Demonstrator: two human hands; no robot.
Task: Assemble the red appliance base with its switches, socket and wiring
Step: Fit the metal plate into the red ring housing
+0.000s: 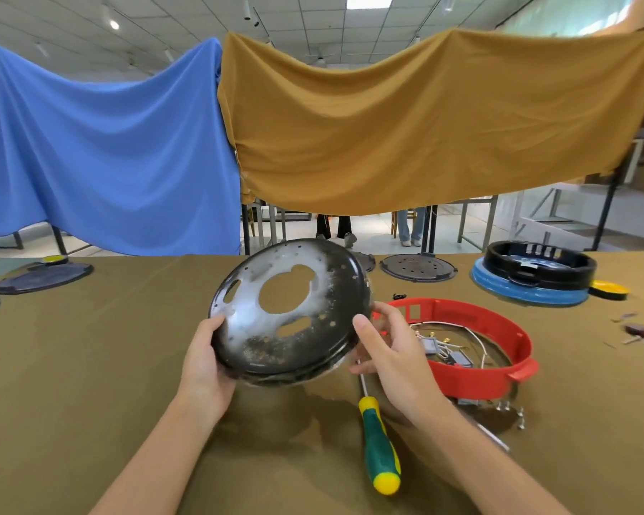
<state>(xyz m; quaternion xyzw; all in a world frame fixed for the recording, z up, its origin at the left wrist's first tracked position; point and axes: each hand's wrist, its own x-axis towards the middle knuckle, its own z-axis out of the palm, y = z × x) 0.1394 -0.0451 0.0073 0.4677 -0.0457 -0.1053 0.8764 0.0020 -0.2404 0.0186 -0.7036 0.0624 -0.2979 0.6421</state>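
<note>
- We see the red base ring [473,343] lying on the table [90,366], right of centre, with loose wires [461,328] and small switch parts [458,356] inside it.
- We hold a black metal pan plate [290,314] tilted above the table, just left of the ring.
- Left hand [205,366] fingers grasp its lower left rim.
- Right hand [387,351] fingers grasp its right rim.
- A green-handled screwdriver [378,440] lies below the plate.

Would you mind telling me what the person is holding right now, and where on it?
Both hands hold the black metal plate by its rim: left hand at the lower-left edge, right hand at the right edge.
</note>
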